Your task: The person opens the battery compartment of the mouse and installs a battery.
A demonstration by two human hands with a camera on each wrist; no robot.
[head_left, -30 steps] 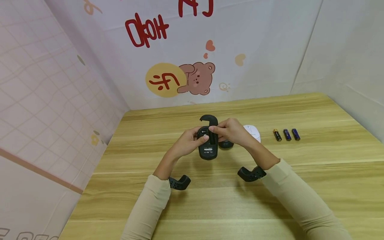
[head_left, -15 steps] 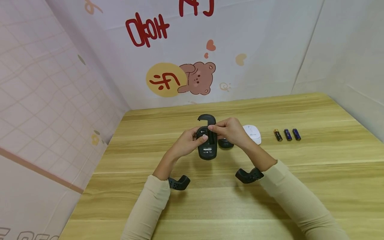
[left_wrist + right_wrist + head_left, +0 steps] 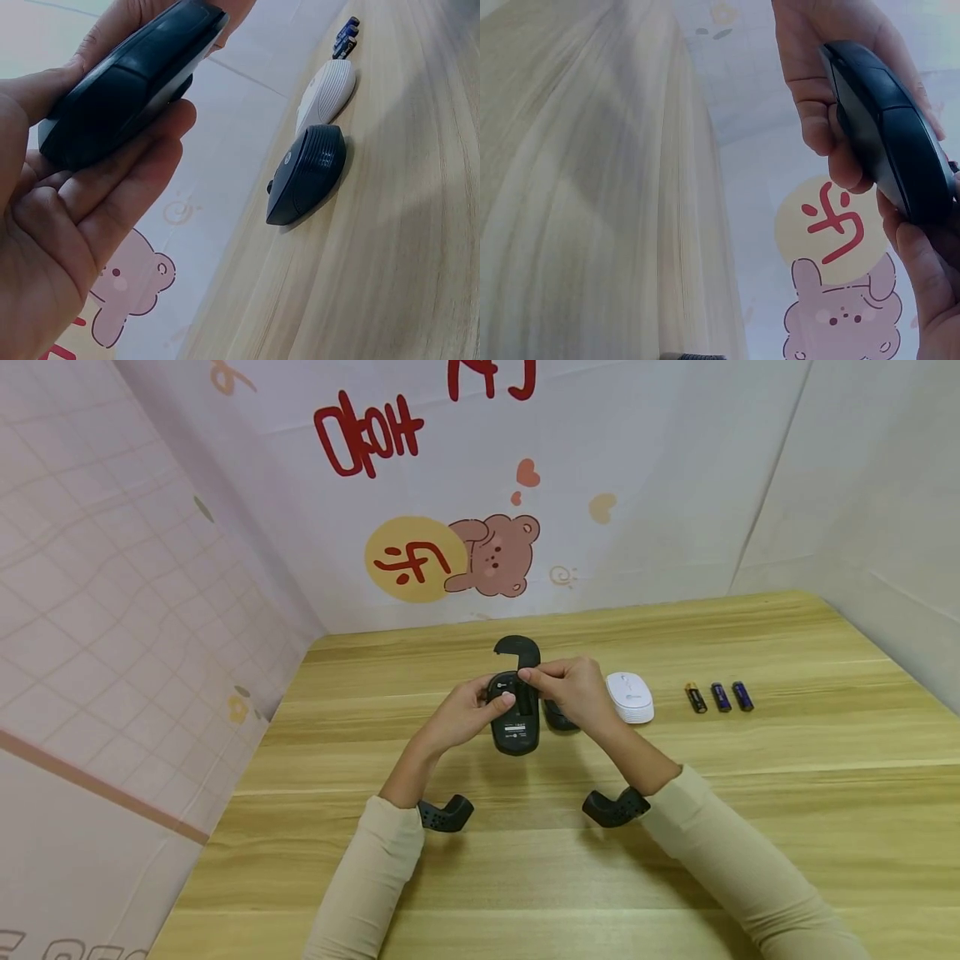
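My left hand (image 3: pixel 465 714) grips a black computer mouse (image 3: pixel 516 735), held above the table with its labelled underside facing the head camera. A dark slot, the battery compartment, lies uncovered in that underside. Between thumb and fingers, my right hand (image 3: pixel 576 692) pinches the curved black battery cover (image 3: pixel 527 649), which sticks up past the mouse's far end. Whether the cover's lower part still touches the mouse is hidden by the right fingers. Both wrist views show the mouse's smooth dark side, in the left wrist view (image 3: pixel 112 97) and in the right wrist view (image 3: pixel 900 142).
Behind the right hand, a second black mouse (image 3: pixel 561 720) rests on the wooden table (image 3: pixel 525 868). To its right sits a white mouse (image 3: pixel 630 697). Farther right lie a black-and-orange battery (image 3: pixel 695 698) and two blue batteries (image 3: pixel 721 697). A printed wall cloth (image 3: pixel 637 460) borders the table's back.
The battery cover, in my right hand, has shifted slightly up and away from the mouse. The held mouse has moved a little up and left, and more of the white mouse shows.
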